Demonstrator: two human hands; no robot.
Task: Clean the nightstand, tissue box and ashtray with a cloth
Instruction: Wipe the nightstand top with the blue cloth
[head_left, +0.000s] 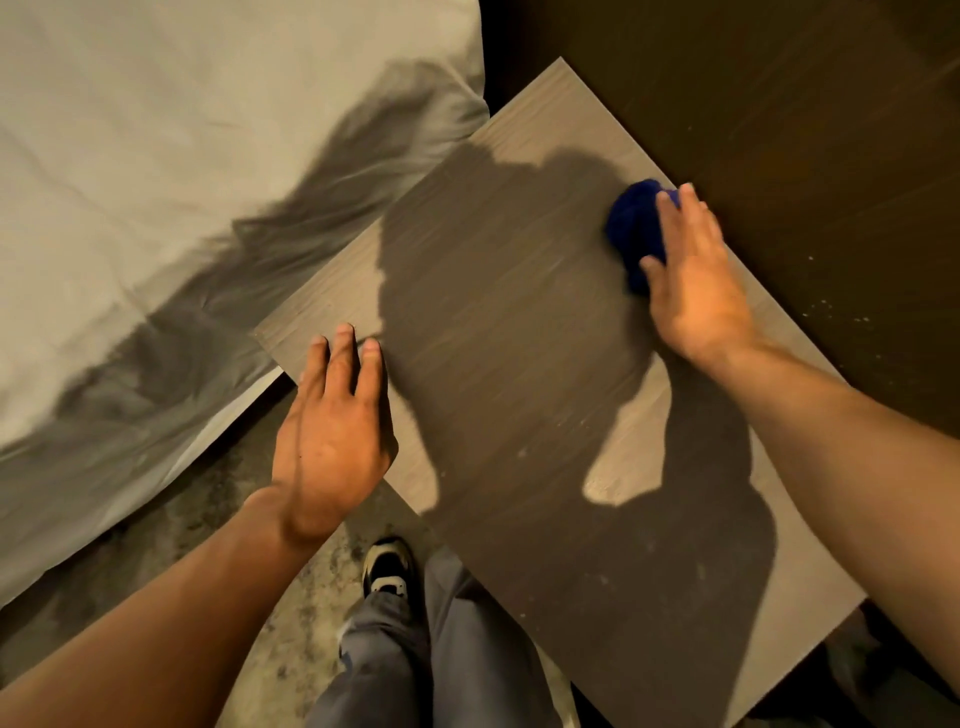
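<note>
The nightstand (519, 322) has a grey wood-grain top that fills the middle of the view, with small pale specks near its front. A bunched dark blue cloth (635, 228) lies at the top's far right edge. My right hand (693, 280) presses flat on the cloth, fingers extended over it. My left hand (335, 431) rests at the nightstand's left edge, fingers apart and fingertips on the top, holding nothing. No tissue box or ashtray is in view.
A bed with white bedding (156, 208) lies to the left, close to the nightstand. A dark brown wall panel (805, 104) rises behind and to the right. My leg and a shoe (388, 569) stand on the mottled floor below.
</note>
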